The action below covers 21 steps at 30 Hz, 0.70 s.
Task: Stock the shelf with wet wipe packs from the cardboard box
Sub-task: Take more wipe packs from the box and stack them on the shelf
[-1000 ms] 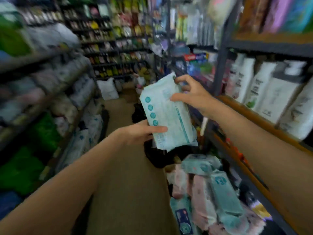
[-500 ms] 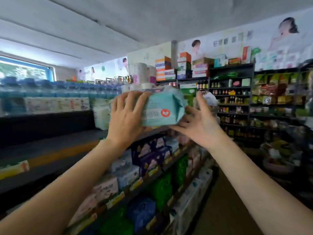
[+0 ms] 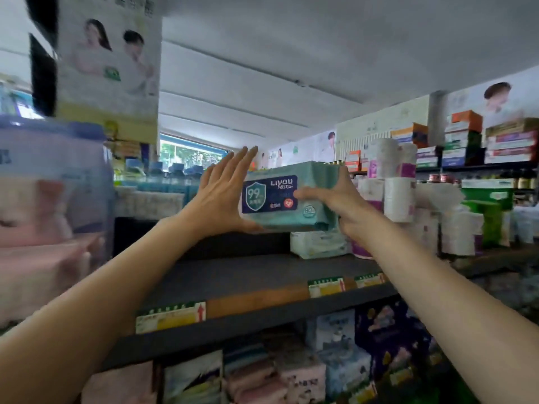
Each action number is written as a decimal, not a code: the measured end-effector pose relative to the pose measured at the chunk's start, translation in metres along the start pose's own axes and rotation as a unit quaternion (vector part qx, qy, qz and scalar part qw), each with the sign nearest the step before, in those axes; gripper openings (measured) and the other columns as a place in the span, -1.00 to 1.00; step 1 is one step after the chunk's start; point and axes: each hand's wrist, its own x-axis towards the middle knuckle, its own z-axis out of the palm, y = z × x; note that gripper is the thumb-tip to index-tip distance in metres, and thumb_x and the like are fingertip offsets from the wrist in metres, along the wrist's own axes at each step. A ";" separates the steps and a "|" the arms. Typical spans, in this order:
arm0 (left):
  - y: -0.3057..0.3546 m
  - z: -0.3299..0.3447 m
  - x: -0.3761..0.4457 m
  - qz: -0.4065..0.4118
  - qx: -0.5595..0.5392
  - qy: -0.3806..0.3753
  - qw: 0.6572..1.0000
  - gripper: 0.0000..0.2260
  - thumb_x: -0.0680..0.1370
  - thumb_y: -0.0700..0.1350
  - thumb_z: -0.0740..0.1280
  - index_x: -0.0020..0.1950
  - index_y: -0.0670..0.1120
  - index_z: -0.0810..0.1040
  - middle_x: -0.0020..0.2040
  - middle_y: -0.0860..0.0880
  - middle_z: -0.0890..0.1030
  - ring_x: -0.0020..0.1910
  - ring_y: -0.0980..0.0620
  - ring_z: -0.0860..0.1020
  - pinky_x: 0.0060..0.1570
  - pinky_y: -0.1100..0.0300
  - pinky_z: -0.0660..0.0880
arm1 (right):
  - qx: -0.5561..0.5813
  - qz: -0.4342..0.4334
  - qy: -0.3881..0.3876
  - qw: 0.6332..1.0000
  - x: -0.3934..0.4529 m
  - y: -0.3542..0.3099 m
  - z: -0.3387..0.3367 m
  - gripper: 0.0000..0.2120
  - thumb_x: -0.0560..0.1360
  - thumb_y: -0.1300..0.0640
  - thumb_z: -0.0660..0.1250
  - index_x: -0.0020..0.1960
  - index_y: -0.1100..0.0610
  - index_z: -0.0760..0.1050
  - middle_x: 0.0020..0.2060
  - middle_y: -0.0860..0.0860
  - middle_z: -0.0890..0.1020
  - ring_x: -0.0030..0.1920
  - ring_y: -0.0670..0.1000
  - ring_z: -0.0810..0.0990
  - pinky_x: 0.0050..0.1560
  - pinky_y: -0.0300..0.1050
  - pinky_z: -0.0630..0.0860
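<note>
Teal wet wipe pack (image 3: 291, 196) with navy label (image 3: 269, 193), above dark grey shelf (image 3: 248, 275), white pack (image 3: 318, 244) beneath.

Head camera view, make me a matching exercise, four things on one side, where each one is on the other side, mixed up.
Things:
1. teal wet wipe pack with dark blue label
2. white wipe pack
3. yellow and green price tag with red arrow
4. stacked orange and blue cartons

Places:
A. on the front edge of the dark shelf
B. on top of the far right shelving
C. between the left hand and right hand
D. lying on the dark shelf, below the held pack

Pairs: 1-C, 2-D, 3-A, 4-B
</note>
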 end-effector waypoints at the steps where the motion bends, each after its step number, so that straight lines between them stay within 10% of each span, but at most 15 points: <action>1: -0.010 -0.001 0.002 -0.014 0.021 -0.023 0.999 0.15 0.24 0.25 0.49 0.51 0.08 -0.29 0.56 0.04 -0.15 0.53 -0.04 -0.17 0.48 -0.12 -0.16 | -0.002 -0.013 -0.017 1.000 0.009 0.003 0.004 -0.26 0.23 0.27 0.55 0.27 0.06 0.24 0.14 0.05 0.53 0.01 0.02 0.57 -0.24 -0.12 0.55; 12: -0.052 0.036 0.008 -0.010 0.256 0.050 0.965 0.11 0.07 0.20 0.52 0.48 -0.20 0.15 0.24 -0.18 0.48 0.14 -0.22 0.51 0.18 -0.11 0.42 | 0.074 -0.048 -0.197 0.976 0.086 0.040 0.042 -0.25 0.17 0.22 0.52 0.25 0.00 0.25 0.09 0.12 0.54 0.03 0.15 0.61 -0.05 0.12 0.62; 17: -0.055 0.031 0.013 -0.038 0.284 0.084 0.954 0.05 0.11 0.15 0.55 0.48 -0.17 0.17 0.25 -0.18 0.46 0.17 -0.24 0.46 0.16 -0.17 0.38 | 0.084 -0.075 -0.184 0.976 0.098 0.046 0.049 -0.11 0.24 0.11 0.50 0.43 -0.08 0.10 0.17 0.04 0.50 0.14 0.08 0.55 0.05 0.00 0.55; 21: -0.040 0.034 0.024 -0.209 0.141 0.145 0.957 -0.02 0.28 0.18 0.47 0.52 -0.11 0.03 0.37 -0.12 0.27 0.32 -0.17 0.25 0.30 -0.12 0.21 | 0.128 -0.019 -0.154 0.979 0.090 0.049 0.067 -0.16 0.29 -0.08 0.47 0.43 0.03 0.13 0.29 0.05 0.42 0.23 0.09 0.46 0.24 0.09 0.43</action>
